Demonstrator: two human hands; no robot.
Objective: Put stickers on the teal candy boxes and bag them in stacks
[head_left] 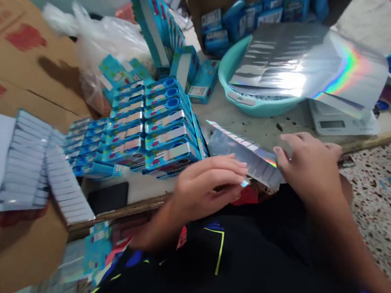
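While the R hand (pixel 310 166) sits half-curled at the shiny sheet (pixel 248 157), grip unclear, the L hand (pixel 208 184) pinches a small shiny bit (pixel 244 183); sheet's on the table (pixel 249 120), btwn blue boxes (pixel 167 138) & R hand.

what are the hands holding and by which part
Left hand holds a small shiny piece in its fingers, exact edge unclear; right hand is at one end of a bent silvery sheet, grip unclear.

no text can be read; the print on the blue boxes (pixel 163 140) and brown carton (pixel 21 70) is blurred
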